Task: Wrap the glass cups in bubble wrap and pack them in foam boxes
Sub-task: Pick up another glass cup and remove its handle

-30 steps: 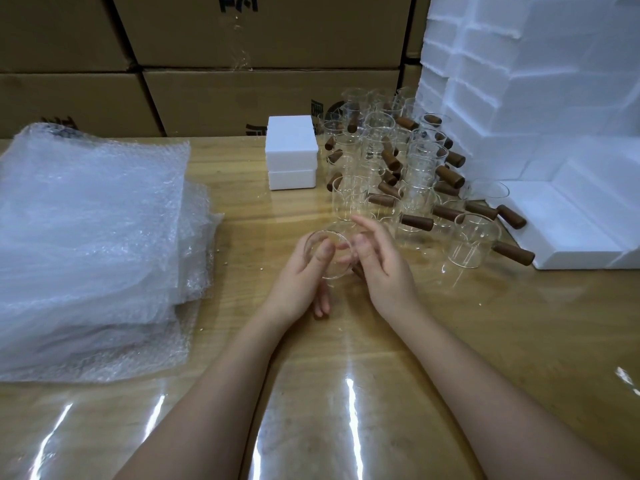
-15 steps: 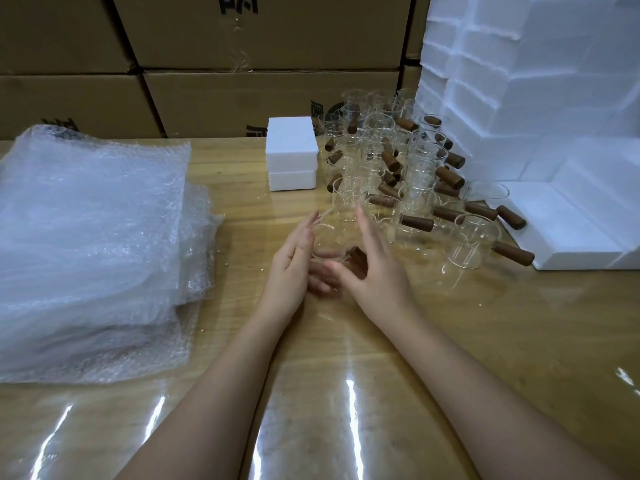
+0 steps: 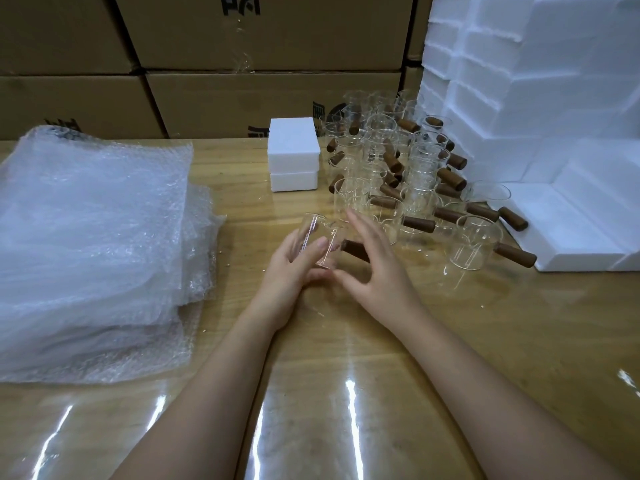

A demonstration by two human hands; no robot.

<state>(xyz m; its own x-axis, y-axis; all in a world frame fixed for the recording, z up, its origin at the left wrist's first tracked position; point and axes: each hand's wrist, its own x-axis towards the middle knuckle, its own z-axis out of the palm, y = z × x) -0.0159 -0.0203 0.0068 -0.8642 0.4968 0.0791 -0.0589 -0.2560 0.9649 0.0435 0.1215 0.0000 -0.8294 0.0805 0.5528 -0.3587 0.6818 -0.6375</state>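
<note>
A clear glass cup (image 3: 317,237) with a brown wooden handle (image 3: 353,250) is tilted on its side just above the table, mouth to the left. My left hand (image 3: 294,271) grips it, thumb on the glass wall and fingers curled underneath. My right hand (image 3: 375,261) lies beside it with straight fingers over the handle and the thumb reaching under the cup. Several more glass cups (image 3: 398,168) with wooden handles stand clustered behind. A thick stack of bubble wrap (image 3: 93,237) lies at the left. Two small white foam boxes (image 3: 293,154) are stacked mid-table.
A tall pile of white foam pieces (image 3: 536,98) fills the right, with a low foam piece (image 3: 571,233) lying in front of it. Cardboard cartons (image 3: 263,98) wall off the back. The wooden table (image 3: 346,375) is glossy in front of my arms.
The cup has been turned from facing me onto its side, so its wooden handle now shows at the right. My left hand has closed round the glass; my right fingers have straightened.
</note>
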